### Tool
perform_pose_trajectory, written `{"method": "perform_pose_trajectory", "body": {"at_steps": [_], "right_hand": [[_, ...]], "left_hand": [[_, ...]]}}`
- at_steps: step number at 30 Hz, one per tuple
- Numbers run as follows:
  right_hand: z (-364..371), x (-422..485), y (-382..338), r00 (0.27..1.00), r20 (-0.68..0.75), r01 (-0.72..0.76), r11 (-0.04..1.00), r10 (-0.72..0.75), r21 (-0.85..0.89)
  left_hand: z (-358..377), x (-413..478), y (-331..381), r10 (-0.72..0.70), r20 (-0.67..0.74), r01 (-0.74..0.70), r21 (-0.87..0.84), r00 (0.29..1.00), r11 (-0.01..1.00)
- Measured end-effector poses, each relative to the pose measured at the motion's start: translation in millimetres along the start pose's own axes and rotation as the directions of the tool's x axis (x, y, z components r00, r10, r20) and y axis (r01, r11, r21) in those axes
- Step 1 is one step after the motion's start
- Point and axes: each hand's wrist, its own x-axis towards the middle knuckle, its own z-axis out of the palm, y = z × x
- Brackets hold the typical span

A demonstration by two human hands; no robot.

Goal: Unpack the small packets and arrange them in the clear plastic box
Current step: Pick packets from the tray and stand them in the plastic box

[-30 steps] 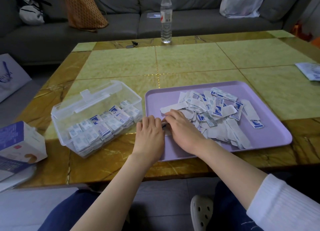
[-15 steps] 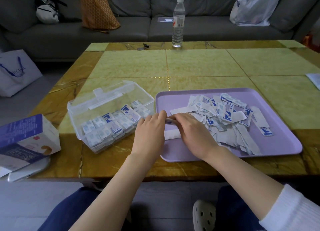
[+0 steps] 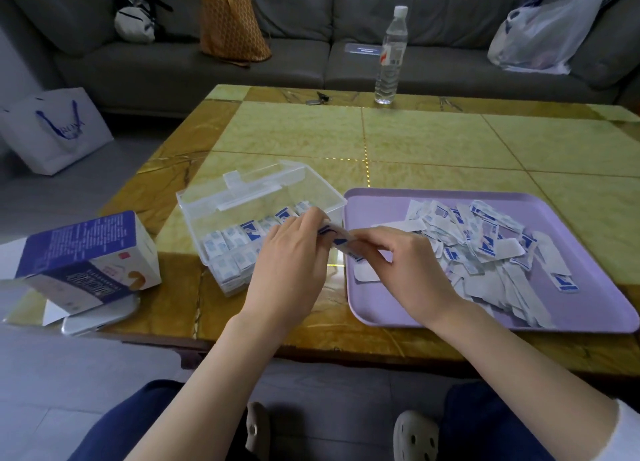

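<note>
evidently one small packet was pinched at both ends by the left hand and right hand, over the gap between clear plastic box and purple tray. it was probably best slotted upright beside the packed rows.
</note>
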Motion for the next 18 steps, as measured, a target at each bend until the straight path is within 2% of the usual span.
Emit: {"method": "perform_pose_trajectory", "body": {"at_steps": [6,12,16,18], "right_hand": [[10,18,-32,0.994,0.101,-0.037,0.997,0.03,0.068],[23,44,-59,0.991,0.132,0.011,0.998,-0.018,0.059],[34,72,-62,0.993,0.118,0.035,0.998,-0.029,-0.053],[39,91,-59,0.995,0.097,-0.005,0.995,0.015,-0.096]], "left_hand": [[-21,-3,-18,-0.039,-0.098,0.024,-0.147,0.994,0.989],[-43,-9,-32,-0.117,-0.187,0.077,-0.212,0.975,0.974],[-52,-8,-49,-0.249,-0.211,0.215,-0.168,0.945,0.962],[-56,-9,-59,-0.306,-0.218,0.299,-0.063,0.927,0.952]]}}
